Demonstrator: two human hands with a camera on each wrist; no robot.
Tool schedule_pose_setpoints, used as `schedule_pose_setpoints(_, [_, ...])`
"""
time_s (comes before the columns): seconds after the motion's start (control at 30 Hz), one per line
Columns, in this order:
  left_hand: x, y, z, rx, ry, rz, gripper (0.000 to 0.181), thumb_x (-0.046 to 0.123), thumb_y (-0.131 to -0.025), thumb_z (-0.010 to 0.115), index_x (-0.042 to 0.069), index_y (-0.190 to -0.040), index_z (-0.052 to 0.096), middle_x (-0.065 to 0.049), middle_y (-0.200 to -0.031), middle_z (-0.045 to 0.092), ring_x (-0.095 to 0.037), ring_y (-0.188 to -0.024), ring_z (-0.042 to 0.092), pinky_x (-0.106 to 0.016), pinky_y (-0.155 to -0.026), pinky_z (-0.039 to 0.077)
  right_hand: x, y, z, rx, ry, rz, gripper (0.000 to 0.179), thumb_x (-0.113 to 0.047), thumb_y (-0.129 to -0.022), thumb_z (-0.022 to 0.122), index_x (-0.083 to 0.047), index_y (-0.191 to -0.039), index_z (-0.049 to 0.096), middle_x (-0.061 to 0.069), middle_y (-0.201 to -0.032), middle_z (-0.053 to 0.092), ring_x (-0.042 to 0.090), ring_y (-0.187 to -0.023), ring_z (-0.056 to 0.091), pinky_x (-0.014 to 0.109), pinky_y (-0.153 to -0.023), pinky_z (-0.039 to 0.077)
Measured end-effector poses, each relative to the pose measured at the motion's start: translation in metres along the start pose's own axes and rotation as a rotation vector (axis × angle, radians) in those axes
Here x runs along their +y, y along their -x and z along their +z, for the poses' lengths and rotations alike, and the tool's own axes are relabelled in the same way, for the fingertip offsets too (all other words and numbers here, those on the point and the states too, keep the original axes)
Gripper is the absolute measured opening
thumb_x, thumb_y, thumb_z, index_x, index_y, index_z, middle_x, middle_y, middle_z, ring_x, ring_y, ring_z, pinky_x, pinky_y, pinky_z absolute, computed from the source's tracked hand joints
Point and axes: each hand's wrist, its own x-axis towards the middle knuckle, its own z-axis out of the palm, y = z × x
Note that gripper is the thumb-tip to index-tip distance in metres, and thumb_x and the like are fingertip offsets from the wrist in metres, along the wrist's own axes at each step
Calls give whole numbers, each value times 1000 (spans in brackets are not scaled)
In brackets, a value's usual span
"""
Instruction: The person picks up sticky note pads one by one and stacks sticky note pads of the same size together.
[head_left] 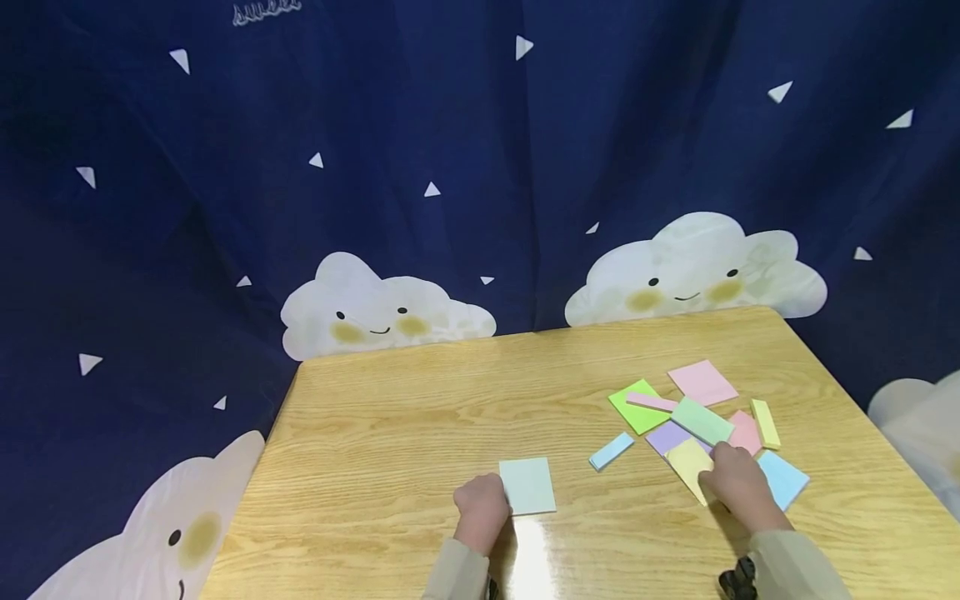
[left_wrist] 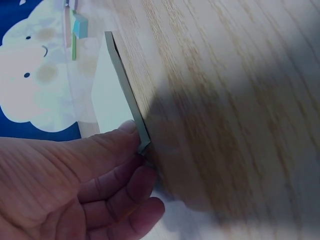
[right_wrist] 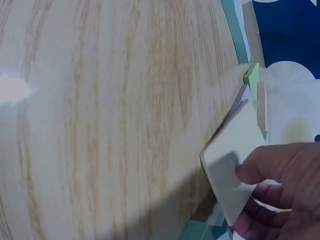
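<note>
Near the front of the table, my left hand [head_left: 482, 510] pinches the left edge of a pale mint square sticky note pad [head_left: 528, 486]. The left wrist view has the thumb on top of this pad, at one corner, with the other fingers curled beneath. Over on the right, my right hand [head_left: 742, 488] grips a pale yellow sticky note pad [head_left: 687, 469] between thumb and fingers. In the right wrist view that yellow pad is tilted, partly over a purple pad [right_wrist: 242, 97]. The fingers under it are partly hidden.
Around the right hand lie a light green pad [head_left: 702, 422], a bright green pad [head_left: 633, 419], pink pads [head_left: 703, 382], a blue pad [head_left: 782, 479] and a narrow yellow strip pad [head_left: 766, 424]. A small blue strip pad [head_left: 611, 451] lies between the hands. A dark blue curtain [head_left: 420, 100] hangs behind the table.
</note>
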Motion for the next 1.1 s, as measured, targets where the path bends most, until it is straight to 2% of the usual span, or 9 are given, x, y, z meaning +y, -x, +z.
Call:
schedule_pose_setpoints(0.1, [0, 0, 2, 10, -5, 2, 22, 23, -72, 71, 9, -61, 58, -2, -53, 51, -11, -52, 50, -29, -56, 41, 0, 1, -1, -3, -13, 10, 16, -5, -66, 48, -8, -63, 33, 2, -58, 26, 16, -52, 25, 29, -47, 21])
schedule_pose_setpoints(0.2, [0, 0, 2, 17, -2, 8, 23, 24, -71, 72, 8, -61, 59, -2, -53, 52, -11, -52, 51, -30, -56, 41, 1, 2, -2, -15, -11, 22, 17, -6, -67, 48, -10, -62, 32, 0, -57, 25, 14, -51, 23, 28, -47, 20])
schedule_pose_setpoints(0.53, [-1, 1, -1, -6, 20, 12, 26, 29, -68, 76, 7, -65, 61, -3, -58, 56, -15, -57, 55, -32, -61, 41, 3, 3, -8, -71, -66, 52, 12, -11, -70, 51, -6, -69, 40, 5, -60, 40, 17, -50, 42, 29, -47, 30])
schedule_pose_setpoints(0.73, [-1, 0, 2, -5, 18, 7, 27, 30, -67, 76, 7, -66, 61, -3, -58, 56, -16, -57, 55, -33, -62, 41, 6, 2, -8, -75, -96, 49, 15, -12, -70, 54, -5, -71, 41, 5, -63, 38, 18, -57, 39, 30, -50, 29])
schedule_pose_setpoints(1.1, [-2, 1, 4, 12, 11, 14, 29, 31, -68, 75, 7, -63, 60, -2, -54, 53, -14, -53, 53, -32, -59, 41, 10, 2, -8, -92, -170, 80, 19, -16, -74, 54, 0, -78, 46, 10, -72, 46, 23, -68, 44, 31, -56, 34])
